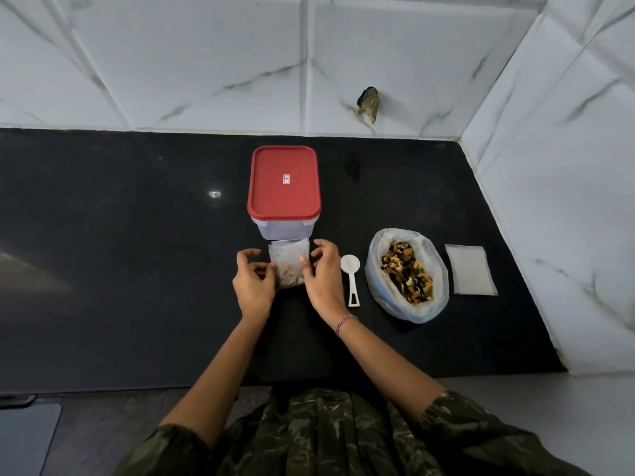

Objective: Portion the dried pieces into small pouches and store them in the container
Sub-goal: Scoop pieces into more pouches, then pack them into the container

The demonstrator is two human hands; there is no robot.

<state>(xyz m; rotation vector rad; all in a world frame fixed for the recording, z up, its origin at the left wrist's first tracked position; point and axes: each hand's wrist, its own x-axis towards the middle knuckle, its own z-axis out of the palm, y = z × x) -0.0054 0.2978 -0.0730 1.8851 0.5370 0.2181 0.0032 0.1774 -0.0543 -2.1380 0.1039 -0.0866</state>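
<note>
Midway through portioning, a person works at a black countertop (137, 269), where the container (285, 230) stands at 12 o'clock from the hands, its red lid (283, 182) on. At 3 o'clock an open plastic bag (378, 290) shows mixed yellow, brown and dark dried pieces (407, 273), with flat empty pouches (470, 271) just beyond. The left hand (252, 286) pinches the 9 o'clock edge of a small clear pouch (288, 266), partly filled and just beside the container; the right hand (323, 280) pinches its 3 o'clock edge. Sealing looks to be the step in hand; next, the lid must come off. A white scoop (351, 269) lies between pouch and bag.
</note>
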